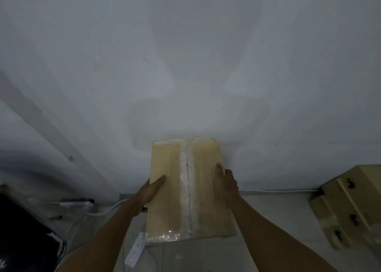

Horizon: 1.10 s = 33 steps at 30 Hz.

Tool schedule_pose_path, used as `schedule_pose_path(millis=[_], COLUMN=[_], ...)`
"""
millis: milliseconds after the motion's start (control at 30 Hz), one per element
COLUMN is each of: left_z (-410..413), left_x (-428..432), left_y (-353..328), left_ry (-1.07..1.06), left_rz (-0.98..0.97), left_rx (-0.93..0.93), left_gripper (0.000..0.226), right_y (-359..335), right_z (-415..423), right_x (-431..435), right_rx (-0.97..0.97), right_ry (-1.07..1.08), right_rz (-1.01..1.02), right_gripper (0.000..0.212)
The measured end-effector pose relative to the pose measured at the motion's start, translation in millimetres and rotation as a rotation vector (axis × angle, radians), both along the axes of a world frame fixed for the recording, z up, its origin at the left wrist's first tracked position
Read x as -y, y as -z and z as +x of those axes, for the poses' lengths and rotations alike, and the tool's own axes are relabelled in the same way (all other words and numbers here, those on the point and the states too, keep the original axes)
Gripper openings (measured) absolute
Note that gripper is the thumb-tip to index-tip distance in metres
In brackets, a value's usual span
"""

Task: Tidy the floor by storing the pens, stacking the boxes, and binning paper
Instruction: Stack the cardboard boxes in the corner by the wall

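head | box [185,189] long axis toward wall | left hand [148,195], right hand [225,186] gripping sides

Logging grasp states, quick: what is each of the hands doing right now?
Left hand: closed on the left edge of the taped cardboard box.
Right hand: closed on the same box's right edge.

Dim, flat grey light w/ a cool cast; the wall [185,55] shows soft overlapping shadows, incl. a darker diagonal band at far left. Glare only on the clear tape of the held box [188,191], which is the brightest thing in view. Whole frame soft and a bit blurred, wide-angle bending at the edges, bottom-left corner nearly black.
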<state>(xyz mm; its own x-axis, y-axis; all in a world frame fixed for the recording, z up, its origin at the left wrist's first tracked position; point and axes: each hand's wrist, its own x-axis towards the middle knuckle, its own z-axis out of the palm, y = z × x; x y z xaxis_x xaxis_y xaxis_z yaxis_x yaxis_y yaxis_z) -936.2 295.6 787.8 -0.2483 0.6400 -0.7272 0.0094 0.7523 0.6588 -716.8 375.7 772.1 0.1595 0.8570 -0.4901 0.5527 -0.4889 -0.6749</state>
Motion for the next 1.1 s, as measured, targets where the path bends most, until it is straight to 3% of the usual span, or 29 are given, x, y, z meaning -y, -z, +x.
schedule_pose_path(millis=[200, 467, 867, 1100], left_z=[15, 58, 101, 174], left_x=[-20, -14, -49, -70], left_y=[-34, -40, -67, -81], left_ry=[-0.015, -0.127, 0.178, 0.308], left_rz=[0.124, 0.233, 0.282, 0.287], left_rx=[0.002, 0.017, 0.011, -0.004], left_gripper=[0.064, 0.07, 0.074, 0.073], right_y=[-55, -84, -103, -105], right_z=[20, 50, 112, 187], right_x=[-17, -7, 25, 32], right_rx=[0.023, 0.147, 0.095, 0.055], right_ry=[-0.049, 0.071, 0.253, 0.34], right_rz=[0.081, 0.146, 0.123, 0.127], right_gripper=[0.063, 0.067, 0.068, 0.067])
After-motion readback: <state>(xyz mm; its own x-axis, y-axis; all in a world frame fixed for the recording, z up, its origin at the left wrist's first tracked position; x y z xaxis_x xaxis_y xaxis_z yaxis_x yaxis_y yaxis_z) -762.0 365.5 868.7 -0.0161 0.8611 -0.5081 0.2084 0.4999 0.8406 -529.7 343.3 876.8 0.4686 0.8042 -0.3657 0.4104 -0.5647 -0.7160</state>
